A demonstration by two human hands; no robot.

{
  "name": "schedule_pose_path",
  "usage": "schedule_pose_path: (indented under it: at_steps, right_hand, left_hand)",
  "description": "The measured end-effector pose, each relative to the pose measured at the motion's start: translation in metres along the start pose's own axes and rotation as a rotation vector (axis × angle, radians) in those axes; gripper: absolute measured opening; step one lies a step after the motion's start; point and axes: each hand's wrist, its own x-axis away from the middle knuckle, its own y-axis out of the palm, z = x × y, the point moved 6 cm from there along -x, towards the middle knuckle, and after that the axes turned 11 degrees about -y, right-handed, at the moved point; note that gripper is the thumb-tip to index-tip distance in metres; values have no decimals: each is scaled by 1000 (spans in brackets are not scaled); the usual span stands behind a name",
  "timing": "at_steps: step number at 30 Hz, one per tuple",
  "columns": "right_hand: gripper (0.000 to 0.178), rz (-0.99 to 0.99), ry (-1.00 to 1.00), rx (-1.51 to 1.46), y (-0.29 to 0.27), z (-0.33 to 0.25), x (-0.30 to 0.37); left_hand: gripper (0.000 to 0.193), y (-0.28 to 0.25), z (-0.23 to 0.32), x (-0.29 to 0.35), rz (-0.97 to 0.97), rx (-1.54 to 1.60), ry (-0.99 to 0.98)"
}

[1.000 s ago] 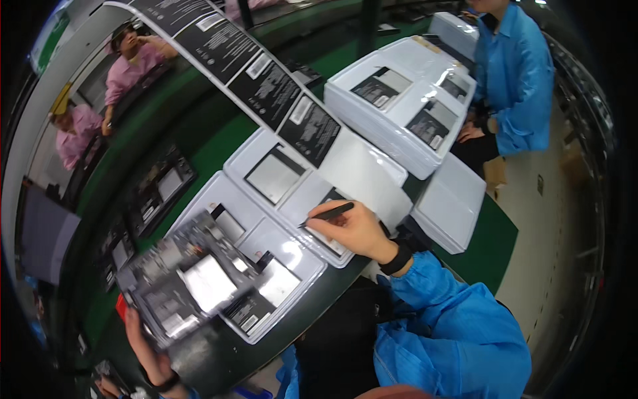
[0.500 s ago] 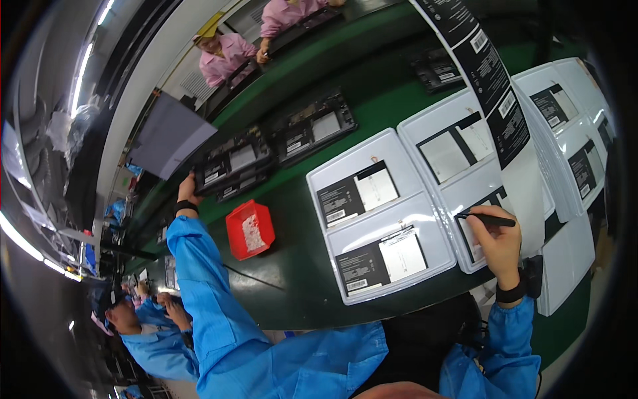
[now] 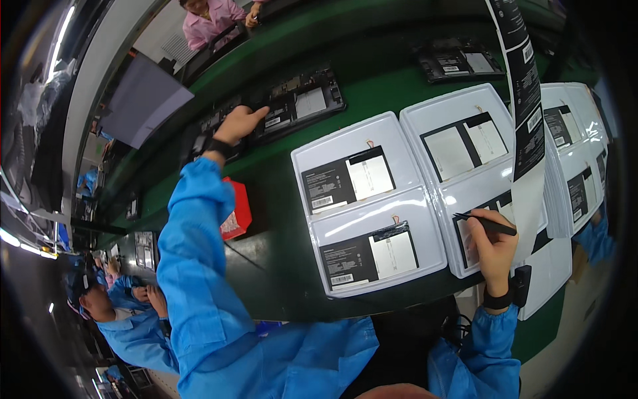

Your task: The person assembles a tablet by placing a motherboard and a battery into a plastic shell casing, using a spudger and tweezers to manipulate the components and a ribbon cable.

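My left hand reaches over the row of black opened device housings. Its thumb is stretched toward the housing on the right, which holds a battery with a black label; its other fingers are partly hidden. Under and beside that wrist lies another housing, mostly covered. In my right hand are black tweezers, tips pointing left over a battery in the near compartment of a white tray. The fingers cover part of that battery.
Another white tray holds two black-and-white batteries. A strip of black labels hangs at the right, before more stacked trays. Near my left sleeve is a red bin. One housing lies farther back. Co-workers sit left and across.
My left hand has moved right and away from the left housing's edge, to between the two housings. My view has shifted a little. The right hand still holds the tweezers over the same tray.
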Motion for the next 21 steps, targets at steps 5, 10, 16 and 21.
schedule_pose_path:
  at_steps: [5, 10, 16, 21]
  right_hand:
    - [17, 5, -16, 0, -2, 1, 0]
    - [18, -6, -73, -1, -2, -4, 2]
    - [17, -10, -116, 31, -3, -6, -1]
    - [16, -29, -127, 35, -5, -6, 0]
  left_hand:
    - [85, 33, 35, -5, 97, -325, -97]
    - [105, 32, 31, -10, -148, -343, -84]
    - [104, 37, -12, -3, -232, 242, -463]
    - [45, 37, 32, 29, -236, 807, -499]
